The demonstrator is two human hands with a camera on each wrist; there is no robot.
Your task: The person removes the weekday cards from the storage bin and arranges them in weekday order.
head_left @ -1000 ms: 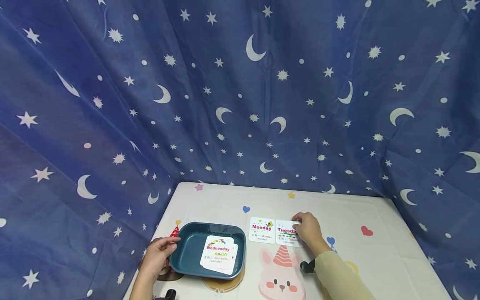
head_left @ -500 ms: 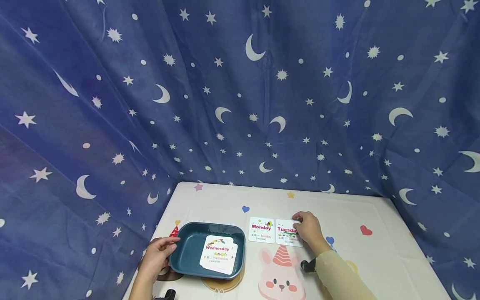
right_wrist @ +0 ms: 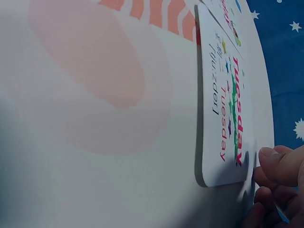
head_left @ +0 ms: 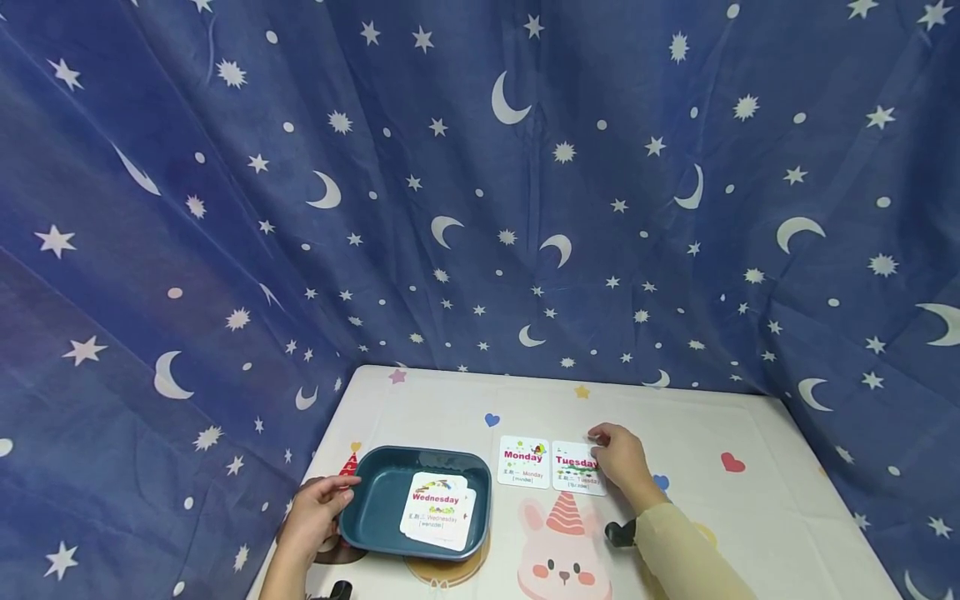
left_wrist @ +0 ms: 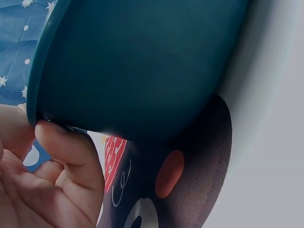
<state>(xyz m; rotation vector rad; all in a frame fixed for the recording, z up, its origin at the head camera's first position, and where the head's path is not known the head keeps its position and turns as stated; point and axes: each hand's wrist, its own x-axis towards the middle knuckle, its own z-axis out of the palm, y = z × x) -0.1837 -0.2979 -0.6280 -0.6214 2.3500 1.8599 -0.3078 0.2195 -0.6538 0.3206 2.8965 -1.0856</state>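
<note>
My left hand (head_left: pixel 315 508) holds the left rim of a dark teal tray (head_left: pixel 375 508), thumb and fingers at its edge in the left wrist view. Inside the tray's right half lies a small stack of white cards, the top one a Wednesday card (head_left: pixel 437 510). On the table to the right, a Monday card (head_left: pixel 524 462) and a Tuesday card (head_left: pixel 576 468) lie flat, side by side. My right hand (head_left: pixel 624 465) rests at the Tuesday card's upper right edge. In the right wrist view, its thumb and loosely bent fingers are just beside that card, with nothing between them.
A pale tablecloth (head_left: pixel 720 517) with printed hearts, stars and a pink rabbit covers the table. Behind and to the left hangs a dark blue curtain (head_left: pixel 525 208) with white moons and stars. Black wrist-camera parts show by both wrists.
My right hand has shifted slightly right, off the Tuesday card's edge, so more of its printed word shows. The left hand, the tray and the cards stay in place.
</note>
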